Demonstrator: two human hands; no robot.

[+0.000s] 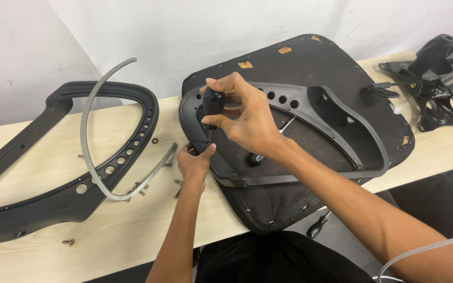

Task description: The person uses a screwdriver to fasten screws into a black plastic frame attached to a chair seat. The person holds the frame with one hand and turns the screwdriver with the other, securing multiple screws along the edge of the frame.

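Head view, looking down: a black-handled screwdriver (212, 105) is gripped by the right hand (245, 118), fingers (225, 84) wrapped tight around the bulb of the handle, with the thin shaft pointing nearly straight down from it. The tip is met right below by the left hand (195, 160), whose fingers are pinched closed around it where it reaches the black plastic armrest frame (321, 131); whether a screw is held there can't be told. So the long axis runs upright, handle on top, and the left hand is the nearer one to the tip. The frame is laid across the underside of a dark seat pad (310, 63), which sits on a pale wooden bench (43, 152) and hangs a bit past its near edge. Left of the frame, a second black frame (79, 194) and a grey curved strip (87, 105) are spread out, with loose screws (140, 188) scattered between. Right of the frame, a black chair mechanism (431, 89) is parked. A plain white wall (184, 31) is seen behind.
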